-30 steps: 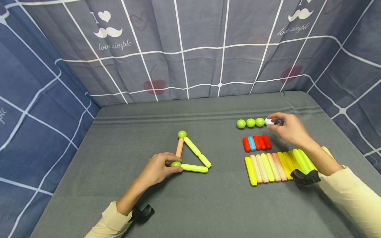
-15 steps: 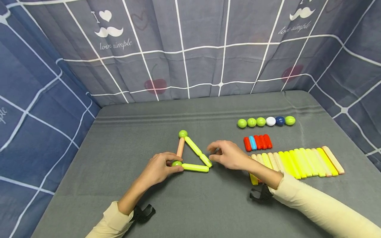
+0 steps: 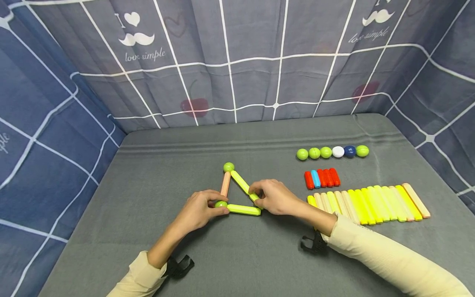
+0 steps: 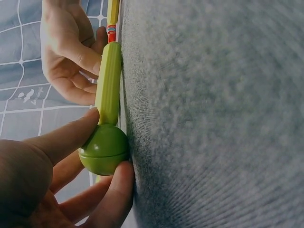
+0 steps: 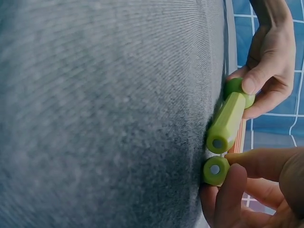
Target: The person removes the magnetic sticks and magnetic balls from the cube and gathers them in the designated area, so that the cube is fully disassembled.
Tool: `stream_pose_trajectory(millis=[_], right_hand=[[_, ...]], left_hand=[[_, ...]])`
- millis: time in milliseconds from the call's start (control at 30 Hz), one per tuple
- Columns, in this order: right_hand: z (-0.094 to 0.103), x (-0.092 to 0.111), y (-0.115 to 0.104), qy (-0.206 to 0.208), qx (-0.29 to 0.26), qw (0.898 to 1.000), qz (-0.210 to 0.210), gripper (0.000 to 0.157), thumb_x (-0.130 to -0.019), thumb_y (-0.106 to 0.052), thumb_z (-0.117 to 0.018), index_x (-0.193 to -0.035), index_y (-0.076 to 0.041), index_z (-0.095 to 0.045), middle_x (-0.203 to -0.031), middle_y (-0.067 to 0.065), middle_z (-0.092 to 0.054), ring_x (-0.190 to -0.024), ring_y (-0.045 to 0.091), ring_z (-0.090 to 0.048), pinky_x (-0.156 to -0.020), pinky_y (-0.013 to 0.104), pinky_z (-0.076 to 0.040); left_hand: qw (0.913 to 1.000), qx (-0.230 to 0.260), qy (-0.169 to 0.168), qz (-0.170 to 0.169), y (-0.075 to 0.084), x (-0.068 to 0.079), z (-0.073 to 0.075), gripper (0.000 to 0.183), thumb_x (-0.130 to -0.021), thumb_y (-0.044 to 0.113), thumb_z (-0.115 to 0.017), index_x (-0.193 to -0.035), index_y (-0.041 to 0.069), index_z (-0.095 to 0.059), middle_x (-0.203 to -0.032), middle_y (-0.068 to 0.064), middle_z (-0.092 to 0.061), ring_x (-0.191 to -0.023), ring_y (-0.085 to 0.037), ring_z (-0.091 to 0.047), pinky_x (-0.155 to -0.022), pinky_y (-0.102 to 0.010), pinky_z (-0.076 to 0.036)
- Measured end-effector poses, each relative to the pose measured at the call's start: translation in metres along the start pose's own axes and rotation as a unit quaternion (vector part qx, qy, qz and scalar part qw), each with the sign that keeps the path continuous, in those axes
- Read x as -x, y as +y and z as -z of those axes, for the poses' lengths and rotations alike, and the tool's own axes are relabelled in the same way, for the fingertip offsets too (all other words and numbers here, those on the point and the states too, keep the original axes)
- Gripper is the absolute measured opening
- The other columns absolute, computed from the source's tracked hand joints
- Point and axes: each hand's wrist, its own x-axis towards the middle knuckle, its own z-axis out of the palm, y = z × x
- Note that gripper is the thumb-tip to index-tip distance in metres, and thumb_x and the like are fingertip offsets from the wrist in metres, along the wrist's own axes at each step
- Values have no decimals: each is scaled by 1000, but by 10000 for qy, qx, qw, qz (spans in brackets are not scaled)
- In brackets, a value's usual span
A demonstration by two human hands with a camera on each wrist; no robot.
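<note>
My left hand (image 3: 196,210) pinches a green magnetic ball (image 4: 104,149) at the lower left corner of a triangle of magnetic sticks. From that ball a yellow-green stick (image 3: 243,209) runs right, and an orange stick (image 3: 225,183) leads up to a second green ball (image 3: 229,167). A yellow-green stick (image 3: 239,182) slants down from the upper ball, with a shorter piece (image 5: 215,171) at its lower end. My right hand (image 3: 276,198) pinches that lower piece. In the right wrist view its end lies close beside the bottom stick's end, with a narrow gap between them.
At the right, a row of green, white and blue balls (image 3: 338,152) lies at the back. Short red sticks and a blue one (image 3: 316,179) lie before it. Nearer is a row of long yellow and orange sticks (image 3: 375,204), partly behind my right forearm. A curtain (image 3: 252,62) hangs behind the table.
My right hand has moved from the row of balls leftward to the triangle and now pinches the slanting side's lower piece. The left hand has stayed on its ball.
</note>
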Motion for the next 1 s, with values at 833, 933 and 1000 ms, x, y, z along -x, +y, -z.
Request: stream_pose_trajectory(millis=[833,933,1000], right_hand=[[65,36,28,563,-1365,9877,-516,33,-87,2,-66,-120,2,-67,-96,13,-68,-58,24,-60,-44,32,-49],[82,50,43,877,-1023,9892,-580,31,-87,1,-68,-118,2,-67,-100,13,-69,-74,24,-65,-54,31,-52],[93,59,55,1072,-699,9895,-679,30,-88,-1,-68,-118,2,-68,-104,14,-69,-82,22,-66,-59,29,-52]], left_hand=[[9999,-101,90,83,1,0,-2,26,-82,25,-82,-105,13,-78,-114,-3,-69,-90,-18,-67,-77,-39,-54],[9999,-67,92,88,1,0,-2,26,-82,25,-82,-104,13,-78,-114,-3,-69,-91,-18,-67,-78,-39,-54],[9999,-65,94,84,1,0,-2,26,-82,24,-82,-104,13,-78,-114,-3,-69,-90,-18,-67,-78,-39,-54]])
